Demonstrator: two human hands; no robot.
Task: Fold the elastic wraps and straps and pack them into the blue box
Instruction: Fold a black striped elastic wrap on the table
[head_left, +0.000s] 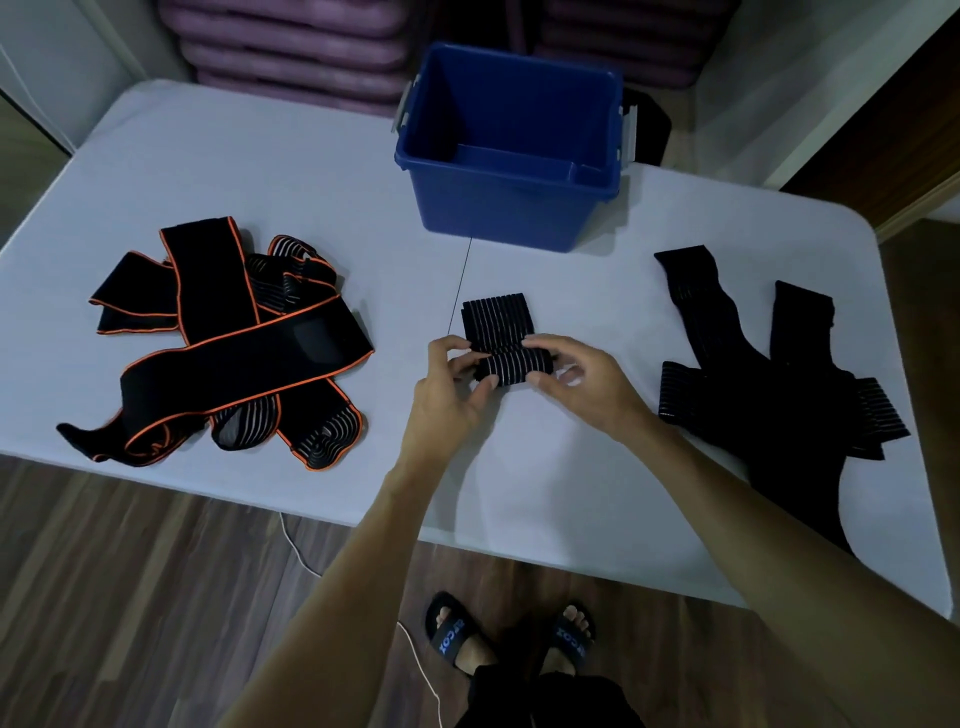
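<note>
1. Black ribbed wrap (500, 338) with thin pale stripes, partly rolled, at table (260, 171) centre just in front of the blue box (511, 145).
2. Rolled end nearest the person, a short cylinder with its long axis running left to right; flat unrolled tail pointing away toward the box, stripes running along that same away direction.
3. Left hand (457, 379) gripping the roll's left end, fingers curled over the top, thumb underneath.
4. Right hand (582, 376) gripping the roll's right end, fingers curled over the top, thumb tip pressed at the near side.
5. Box upright, open on top, nothing seen inside, grey latches on both sides; one box only.
6. Left of centre, a tangled pile of orange-edged straps (223, 343), black with orange trim, some pieces showing pale ribbing; exact count cannot tell, several overlapping.
7. Right of centre, a heap of plain black wraps (769, 374), two long ends pointing away toward the far edge, ribbed ends sticking out left and right; count cannot tell.
8. One thin dark thread (460, 286) from the box's base to the wrap.
9. Below the table edge, wooden floor (130, 597), a white cable (415, 660), two feet in black slides (511, 634).
</note>
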